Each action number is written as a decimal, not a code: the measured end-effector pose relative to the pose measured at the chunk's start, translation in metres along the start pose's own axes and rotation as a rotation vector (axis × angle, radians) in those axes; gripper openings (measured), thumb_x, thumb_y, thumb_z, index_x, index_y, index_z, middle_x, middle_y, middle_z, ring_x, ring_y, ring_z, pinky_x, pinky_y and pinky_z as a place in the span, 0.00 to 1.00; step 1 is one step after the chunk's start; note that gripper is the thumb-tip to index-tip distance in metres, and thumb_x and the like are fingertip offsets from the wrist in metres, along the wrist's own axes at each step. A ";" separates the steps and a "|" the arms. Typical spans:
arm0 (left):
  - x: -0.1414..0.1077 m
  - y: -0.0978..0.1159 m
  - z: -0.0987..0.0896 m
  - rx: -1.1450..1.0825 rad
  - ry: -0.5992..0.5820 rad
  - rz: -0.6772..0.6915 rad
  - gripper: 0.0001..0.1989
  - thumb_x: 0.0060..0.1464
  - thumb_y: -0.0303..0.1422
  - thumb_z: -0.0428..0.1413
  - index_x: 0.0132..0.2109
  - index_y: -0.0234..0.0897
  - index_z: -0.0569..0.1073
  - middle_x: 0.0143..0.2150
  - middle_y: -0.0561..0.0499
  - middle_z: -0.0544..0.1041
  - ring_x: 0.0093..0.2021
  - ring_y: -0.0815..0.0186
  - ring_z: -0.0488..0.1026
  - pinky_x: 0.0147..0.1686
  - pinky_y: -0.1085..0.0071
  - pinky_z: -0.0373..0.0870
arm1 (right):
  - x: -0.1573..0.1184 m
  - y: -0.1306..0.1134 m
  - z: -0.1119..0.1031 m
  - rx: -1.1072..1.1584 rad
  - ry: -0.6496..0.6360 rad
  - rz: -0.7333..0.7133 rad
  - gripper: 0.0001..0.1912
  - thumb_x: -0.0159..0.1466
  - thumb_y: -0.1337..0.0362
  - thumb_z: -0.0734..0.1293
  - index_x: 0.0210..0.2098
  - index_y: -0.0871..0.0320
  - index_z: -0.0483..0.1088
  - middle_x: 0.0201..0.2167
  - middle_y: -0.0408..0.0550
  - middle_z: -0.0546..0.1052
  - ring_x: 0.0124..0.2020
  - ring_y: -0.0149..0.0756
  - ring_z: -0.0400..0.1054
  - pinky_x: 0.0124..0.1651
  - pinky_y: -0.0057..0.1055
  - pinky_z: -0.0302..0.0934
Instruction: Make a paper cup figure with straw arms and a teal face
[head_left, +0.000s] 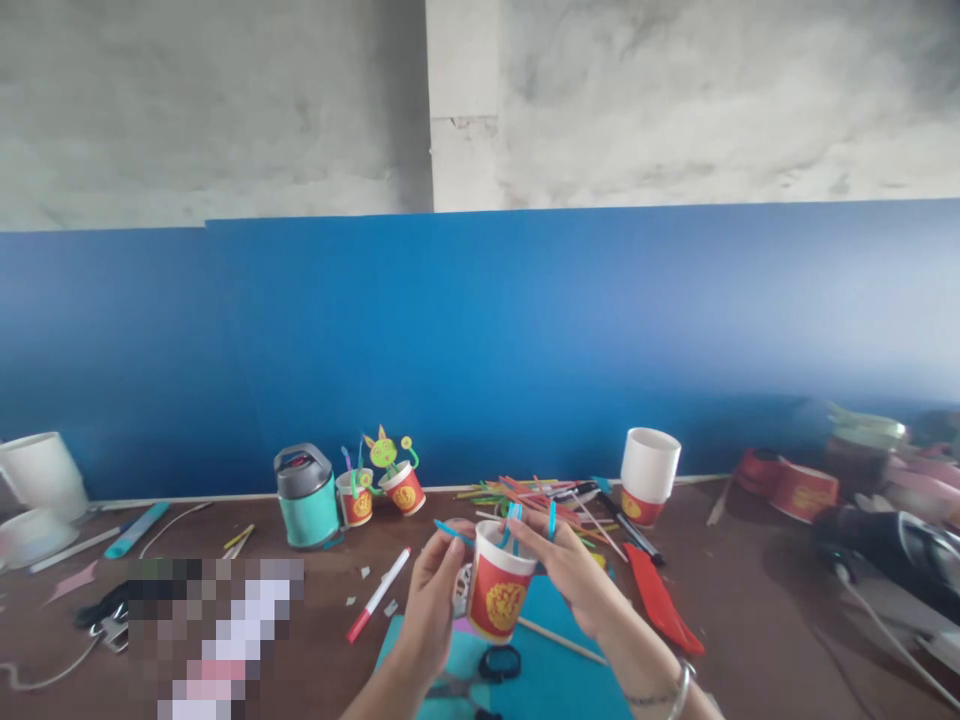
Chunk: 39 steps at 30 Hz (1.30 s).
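A red and white paper cup (501,590) with a yellow emblem is held up between my hands above the blue paper. My left hand (435,590) is closed at the cup's left side, its fingers partly hidden behind the cup. By its thumb, a blue pipe cleaner (450,530) sticks out to the left. More blue pipe cleaner (515,515) stands up in the cup's mouth. My right hand (566,565) has its fingers closed on that piece at the rim; another blue end (553,520) shows above the knuckles.
Scissors (501,662) and a wooden stick (562,640) lie on blue paper (574,685). Behind are coloured pipe cleaners (525,490), decorated cups (403,490), stacked cups (649,465) and a teal flask (307,505). A red marker (379,595) lies left, red sheet (660,600) right.
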<state>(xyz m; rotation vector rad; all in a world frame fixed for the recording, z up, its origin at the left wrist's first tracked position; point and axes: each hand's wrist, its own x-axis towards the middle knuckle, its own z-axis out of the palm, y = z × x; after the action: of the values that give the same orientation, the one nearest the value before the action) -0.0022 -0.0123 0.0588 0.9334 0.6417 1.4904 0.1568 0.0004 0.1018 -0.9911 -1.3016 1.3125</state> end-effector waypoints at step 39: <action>0.002 -0.005 -0.012 0.612 -0.107 0.187 0.22 0.57 0.52 0.52 0.30 0.37 0.70 0.26 0.53 0.67 0.28 0.66 0.63 0.30 0.73 0.61 | -0.015 -0.010 0.000 -0.522 -0.170 -0.010 0.21 0.49 0.66 0.71 0.43 0.58 0.69 0.39 0.47 0.78 0.41 0.42 0.71 0.40 0.32 0.64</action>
<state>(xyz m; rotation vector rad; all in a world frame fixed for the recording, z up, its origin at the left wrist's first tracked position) -0.0091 -0.0080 0.0486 1.5647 0.9788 1.4136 0.1606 -0.0146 0.1098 -1.2396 -1.8329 1.0857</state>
